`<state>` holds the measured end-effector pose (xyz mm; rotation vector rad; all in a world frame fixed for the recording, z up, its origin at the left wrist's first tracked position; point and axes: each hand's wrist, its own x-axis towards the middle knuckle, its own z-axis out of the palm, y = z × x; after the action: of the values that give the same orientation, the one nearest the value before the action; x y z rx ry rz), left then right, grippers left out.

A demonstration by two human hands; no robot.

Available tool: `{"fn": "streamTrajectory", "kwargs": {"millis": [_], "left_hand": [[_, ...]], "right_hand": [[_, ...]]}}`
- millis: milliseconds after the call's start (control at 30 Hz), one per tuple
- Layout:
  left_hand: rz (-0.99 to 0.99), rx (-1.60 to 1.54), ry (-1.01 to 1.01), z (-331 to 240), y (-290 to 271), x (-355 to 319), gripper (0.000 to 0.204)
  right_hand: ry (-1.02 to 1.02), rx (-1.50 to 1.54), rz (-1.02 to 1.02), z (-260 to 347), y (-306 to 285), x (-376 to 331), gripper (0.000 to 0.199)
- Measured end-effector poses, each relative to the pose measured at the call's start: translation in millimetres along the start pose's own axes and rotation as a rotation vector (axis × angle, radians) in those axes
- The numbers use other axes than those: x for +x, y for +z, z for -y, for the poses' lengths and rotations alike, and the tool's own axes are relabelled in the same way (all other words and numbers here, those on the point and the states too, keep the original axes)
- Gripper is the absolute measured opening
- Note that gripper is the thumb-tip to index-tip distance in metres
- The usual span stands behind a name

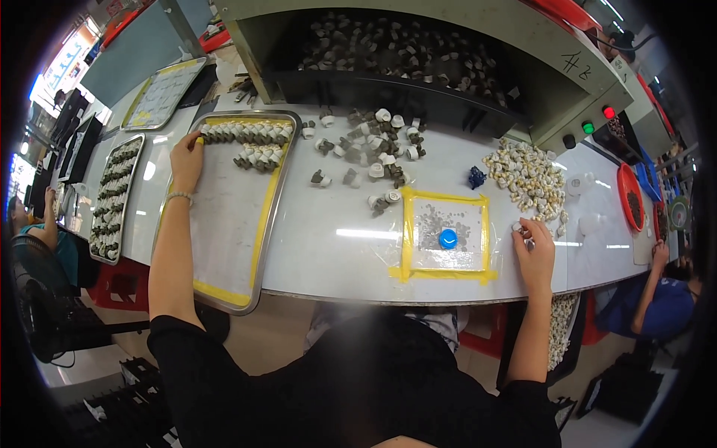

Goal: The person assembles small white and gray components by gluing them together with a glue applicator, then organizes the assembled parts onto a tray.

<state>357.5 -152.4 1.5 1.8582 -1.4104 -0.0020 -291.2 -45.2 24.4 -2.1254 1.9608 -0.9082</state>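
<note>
My left hand (187, 160) reaches to the far left corner of a metal tray (258, 261) edged with yellow tape. Its fingers are pinched on the end piece of a row of small white-and-grey parts (246, 133); a shorter row lies below. My right hand (536, 250) is near the table's front edge, right of a yellow-taped square (485, 224). Between its thumb and fingers is a small white cap (517, 227), partly hidden. On the square stand a round blue cap (447, 239) and many small clear discs (429, 220).
Loose white-and-grey parts (385, 142) lie mid-table. Farther right is a heap of cream-white caps (526, 175), with a dark blue lump (476, 177) beside it. A machine with a dark bin (403, 89) borders the back. Another filled tray (116, 198) is left; people work on both sides.
</note>
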Motion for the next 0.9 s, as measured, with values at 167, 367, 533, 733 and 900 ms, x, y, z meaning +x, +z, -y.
{"fn": "streamTrajectory", "kwargs": {"millis": [167, 367, 533, 733, 900], "left_hand": [[-0.106, 0.037, 0.167, -53.9, -2.0, -18.9, 0.036], [0.476, -0.159, 0.587, -199.9, 19.7, -94.7, 0.032], [0.620, -0.094, 0.700, -203.2, 40.8, -109.2, 0.030], [0.740, -0.317, 0.294, -223.0, 24.0, -124.8, 0.029], [0.914, -0.941, -0.199, -221.0, 5.3, -178.8, 0.035]], "right_hand": [[-0.062, 0.123, 0.019, 9.8, -0.5, -1.2, 0.023], [-0.075, 0.318, 0.169, 46.3, 0.7, -2.0, 0.023], [-0.295, 0.281, 0.245, 66.6, 7.0, 8.5, 0.023], [-0.487, 0.229, 0.285, 80.5, 17.4, 17.6, 0.021], [-0.540, -0.009, 0.332, 88.7, 19.1, 22.2, 0.022]]}}
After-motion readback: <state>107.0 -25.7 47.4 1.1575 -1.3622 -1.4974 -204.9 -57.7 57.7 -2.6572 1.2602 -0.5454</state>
